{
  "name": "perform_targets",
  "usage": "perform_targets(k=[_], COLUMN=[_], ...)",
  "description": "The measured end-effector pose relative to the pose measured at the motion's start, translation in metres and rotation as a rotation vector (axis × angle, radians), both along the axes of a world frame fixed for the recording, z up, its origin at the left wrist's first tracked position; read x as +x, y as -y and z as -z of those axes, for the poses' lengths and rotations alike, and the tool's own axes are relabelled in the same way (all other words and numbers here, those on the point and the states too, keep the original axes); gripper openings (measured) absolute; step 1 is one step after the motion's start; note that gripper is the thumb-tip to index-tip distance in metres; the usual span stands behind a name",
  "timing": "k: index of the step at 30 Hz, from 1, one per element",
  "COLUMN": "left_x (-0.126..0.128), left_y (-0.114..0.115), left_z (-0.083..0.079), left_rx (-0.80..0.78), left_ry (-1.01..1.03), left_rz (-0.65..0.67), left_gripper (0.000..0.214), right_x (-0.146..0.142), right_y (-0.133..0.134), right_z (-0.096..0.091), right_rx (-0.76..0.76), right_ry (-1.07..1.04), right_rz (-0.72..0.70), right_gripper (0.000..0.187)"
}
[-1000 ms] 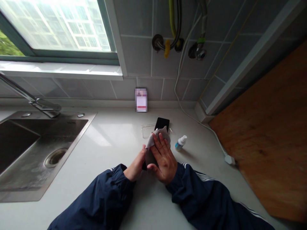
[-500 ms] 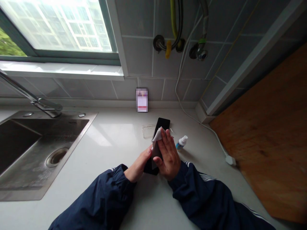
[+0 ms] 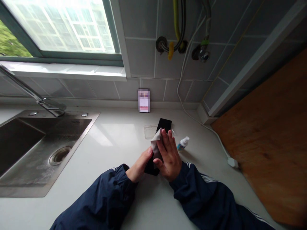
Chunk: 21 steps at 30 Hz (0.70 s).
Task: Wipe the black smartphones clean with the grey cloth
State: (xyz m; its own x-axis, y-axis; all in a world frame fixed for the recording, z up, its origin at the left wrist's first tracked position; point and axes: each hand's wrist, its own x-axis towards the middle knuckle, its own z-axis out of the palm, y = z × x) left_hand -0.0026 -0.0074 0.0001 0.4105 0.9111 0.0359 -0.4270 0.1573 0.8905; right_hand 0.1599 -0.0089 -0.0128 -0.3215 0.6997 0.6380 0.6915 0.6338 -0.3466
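Above the white counter (image 3: 120, 150), near its middle, a flat black slab (image 3: 150, 169), phone-like in shape, lies between the person's hands. The left hand (image 3: 137, 167) holds it by the left edge, thumb on top, the other fingers out of sight. The right hand (image 3: 170, 159) is laid flat, fingers straight and nearly together, thumb apart, pressing a grey cloth (image 3: 157, 149) to the slab. Compared with a second ago, this hand sits farther right and the cloth no longer covers the lower end, so the rubbing contact now seems to fall on the right and upper part. The cloth looks thin and soft, its paler corner folded back with a notched edge. A smooth black end (image 3: 166, 123) shows beyond the fingertips; whether it belongs to the same slab cannot be told. Nearby are a thin, see-through frame (image 3: 145, 132) and a small white-topped bottle (image 3: 183, 143), upright.
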Motion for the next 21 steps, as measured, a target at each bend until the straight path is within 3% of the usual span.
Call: perform_targets(k=[8, 15, 21], left_x=[-0.001, -0.003, -0.005], left_y=[0.001, 0.001, -0.001], left_z=[0.008, -0.001, -0.005], left_rx=[-0.210, -0.375, -0.511], left_ry=[0.091, 0.230, 0.290], left_rz=[-0.042, -0.027, -0.230], left_gripper=[0.064, 0.082, 0.077], right_x=[-0.005, -0.011, -0.016], right_y=[0.006, 0.013, 0.020], right_z=[0.002, 0.003, 0.003], right_rx=[-0.016, -0.042, -0.044], right_ry=[0.037, 0.161, 0.258], right_rz=[-0.088, -0.195, -0.264], right_gripper=[0.078, 0.082, 0.087])
